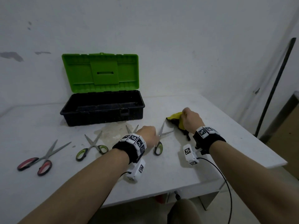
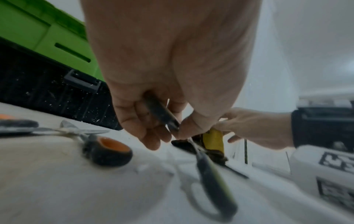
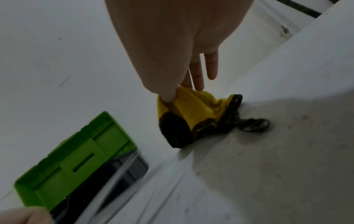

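Note:
My left hand point(image 1: 149, 135) grips one handle of a pair of green-and-black scissors point(image 1: 159, 145) near the middle of the white table. Its blades are spread and point toward a yellow-and-black cloth point(image 1: 175, 118). In the left wrist view my fingers point(image 2: 134, 121) curl round the upper handle, and the other handle loop point(image 2: 216, 186) hangs free just above the table. My right hand point(image 1: 188, 116) pinches the cloth point(image 3: 191, 115) between thumb and fingers and lifts its top, while its dark lower edge still lies on the table.
An open toolbox point(image 1: 97, 118) with a green lid stands at the back, its black base empty. Red-handled scissors point(image 1: 42, 159) and green-handled scissors point(image 1: 93, 147) lie to the left. Another pair point(image 1: 131, 129) is partly hidden by my left hand. The table edge point(image 1: 252, 138) and a black pole point(image 1: 275, 88) are on the right.

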`<state>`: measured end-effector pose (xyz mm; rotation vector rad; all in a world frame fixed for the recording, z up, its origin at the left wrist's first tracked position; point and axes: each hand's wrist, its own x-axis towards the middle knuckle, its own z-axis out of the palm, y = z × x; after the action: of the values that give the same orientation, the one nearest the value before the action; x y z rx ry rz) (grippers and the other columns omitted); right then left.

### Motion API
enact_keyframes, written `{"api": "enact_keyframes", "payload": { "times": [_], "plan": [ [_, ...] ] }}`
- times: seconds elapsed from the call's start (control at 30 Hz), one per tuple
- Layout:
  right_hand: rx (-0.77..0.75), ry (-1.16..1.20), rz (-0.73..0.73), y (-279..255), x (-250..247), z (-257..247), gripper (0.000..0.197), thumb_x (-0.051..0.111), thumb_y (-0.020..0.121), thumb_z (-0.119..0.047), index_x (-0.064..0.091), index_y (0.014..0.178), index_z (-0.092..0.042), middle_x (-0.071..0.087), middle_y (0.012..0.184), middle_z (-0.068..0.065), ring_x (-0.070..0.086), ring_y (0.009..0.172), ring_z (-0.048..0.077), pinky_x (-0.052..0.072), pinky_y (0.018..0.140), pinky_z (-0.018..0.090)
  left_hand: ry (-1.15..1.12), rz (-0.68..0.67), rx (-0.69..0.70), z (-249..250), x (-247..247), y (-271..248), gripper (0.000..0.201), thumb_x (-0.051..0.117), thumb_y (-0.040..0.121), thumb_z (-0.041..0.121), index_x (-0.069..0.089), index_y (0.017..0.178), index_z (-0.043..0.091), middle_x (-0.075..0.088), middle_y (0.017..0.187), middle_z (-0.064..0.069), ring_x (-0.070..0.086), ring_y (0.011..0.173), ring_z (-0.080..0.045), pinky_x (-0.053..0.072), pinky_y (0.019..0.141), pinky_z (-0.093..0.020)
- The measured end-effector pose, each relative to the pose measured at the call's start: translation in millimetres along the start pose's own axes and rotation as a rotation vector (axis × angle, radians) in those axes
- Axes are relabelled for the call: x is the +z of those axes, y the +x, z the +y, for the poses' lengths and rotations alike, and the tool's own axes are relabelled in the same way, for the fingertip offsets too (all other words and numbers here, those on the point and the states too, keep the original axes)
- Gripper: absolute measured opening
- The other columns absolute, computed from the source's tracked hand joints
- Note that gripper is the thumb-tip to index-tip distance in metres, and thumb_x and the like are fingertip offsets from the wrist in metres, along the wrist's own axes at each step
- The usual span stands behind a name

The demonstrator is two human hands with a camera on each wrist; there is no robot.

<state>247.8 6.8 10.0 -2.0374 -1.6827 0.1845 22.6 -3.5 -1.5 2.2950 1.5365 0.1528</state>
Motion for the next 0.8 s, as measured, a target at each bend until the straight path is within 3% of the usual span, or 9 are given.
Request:
{"api": "enact_keyframes", "payload": {
  "times": [0.13, 0.2, 0.33, 0.4, 0.5, 0.57, 0.6, 0.67, 0.8],
  "plan": [
    [-0.046, 0.317, 0.177, -9.3, -5.8, -8.0, 0.012, 0.031, 0.104, -0.033, 0.039, 0.108, -0.026, 0.056, 0.076, 0.007, 0.055, 0.074, 0.033, 0.045, 0.072, 0.041, -0.435, 0.020, -0.008, -7.1, -8.3, -8.3, 0.013, 0.043, 0.097, 0.022, 0.055, 0.097, 0.017, 0.070, 0.087, -0.002, 0.061, 0.065, -0.018, 0.044, 0.054, -0.027],
    [-0.061, 0.470, 0.276, -14.2, -11.5, -15.3, 0.015, 0.031, 0.105, -0.030, 0.041, 0.110, -0.021, 0.055, 0.080, 0.004, 0.053, 0.076, 0.029, 0.039, 0.068, 0.037, -0.682, 0.027, -0.002, -14.1, -10.5, -15.3, 0.009, 0.045, 0.096, 0.017, 0.053, 0.092, 0.016, 0.063, 0.078, -0.002, 0.052, 0.058, -0.018, 0.038, 0.051, -0.027],
    [-0.120, 0.670, 0.323, -25.4, -17.2, -33.7, 0.018, 0.034, 0.105, -0.028, 0.046, 0.111, -0.016, 0.052, 0.092, 0.000, 0.050, 0.090, 0.020, 0.038, 0.079, 0.029, -1.076, 0.012, 0.009, -27.7, -17.3, -39.4, 0.016, 0.056, 0.099, 0.015, 0.051, 0.085, 0.011, 0.044, 0.065, -0.003, 0.034, 0.047, -0.013, 0.022, 0.046, -0.024],
    [-0.116, 0.749, 0.234, -34.6, -16.1, -45.6, 0.020, 0.037, 0.105, -0.029, 0.050, 0.107, -0.014, 0.052, 0.090, -0.001, 0.050, 0.087, 0.016, 0.039, 0.073, 0.025, -1.096, 0.012, 0.029, -36.0, -18.6, -49.3, 0.017, 0.062, 0.098, 0.020, 0.054, 0.085, 0.012, 0.042, 0.062, -0.001, 0.033, 0.046, -0.011, 0.022, 0.043, -0.021],
    [-0.067, 0.950, -0.010, -53.0, -9.3, -61.4, 0.016, 0.044, 0.103, -0.031, 0.052, 0.106, -0.017, 0.054, 0.088, 0.001, 0.053, 0.080, 0.015, 0.043, 0.071, 0.029, -1.058, 0.028, 0.041, -49.9, -15.5, -55.8, 0.019, 0.066, 0.095, 0.026, 0.058, 0.086, 0.011, 0.051, 0.071, -0.012, 0.035, 0.046, -0.010, 0.025, 0.043, -0.021],
    [-0.055, 1.058, -0.162, -62.2, -3.3, -67.1, 0.012, 0.053, 0.097, -0.020, 0.053, 0.108, -0.023, 0.058, 0.090, 0.005, 0.058, 0.081, 0.018, 0.048, 0.068, 0.033, -1.006, 0.050, 0.044, -57.6, -11.1, -55.1, 0.023, 0.067, 0.095, 0.031, 0.063, 0.088, 0.010, 0.060, 0.079, -0.016, 0.040, 0.046, -0.009, 0.030, 0.044, -0.023],
    [-0.075, 1.056, -0.208, -64.4, 0.1, -68.1, 0.021, 0.056, 0.094, -0.013, 0.052, 0.110, -0.027, 0.059, 0.090, 0.006, 0.059, 0.079, 0.019, 0.049, 0.066, 0.034, -0.976, 0.068, 0.042, -60.5, -8.7, -53.4, 0.026, 0.068, 0.094, 0.033, 0.064, 0.088, 0.009, 0.063, 0.079, -0.015, 0.042, 0.046, -0.008, 0.032, 0.044, -0.023],
    [-0.155, 0.954, -0.236, -65.5, 6.2, -69.3, 0.033, 0.057, 0.090, -0.006, 0.050, 0.112, -0.030, 0.061, 0.090, 0.007, 0.059, 0.076, 0.019, 0.051, 0.067, 0.035, -0.932, 0.101, 0.033, -63.4, -4.9, -49.4, 0.031, 0.068, 0.094, 0.035, 0.065, 0.090, 0.004, 0.063, 0.078, -0.018, 0.043, 0.045, -0.008, 0.034, 0.044, -0.023],
    [-0.297, 0.776, -0.166, -66.2, 10.6, -70.9, 0.026, 0.066, 0.088, -0.010, 0.054, 0.107, -0.024, 0.068, 0.096, 0.003, 0.065, 0.085, 0.016, 0.054, 0.080, 0.035, -0.862, 0.160, 0.041, -65.8, -0.1, -41.7, 0.036, 0.069, 0.092, 0.036, 0.065, 0.088, 0.001, 0.069, 0.083, -0.026, 0.044, 0.046, -0.009, 0.036, 0.046, -0.022]
  ]
}}
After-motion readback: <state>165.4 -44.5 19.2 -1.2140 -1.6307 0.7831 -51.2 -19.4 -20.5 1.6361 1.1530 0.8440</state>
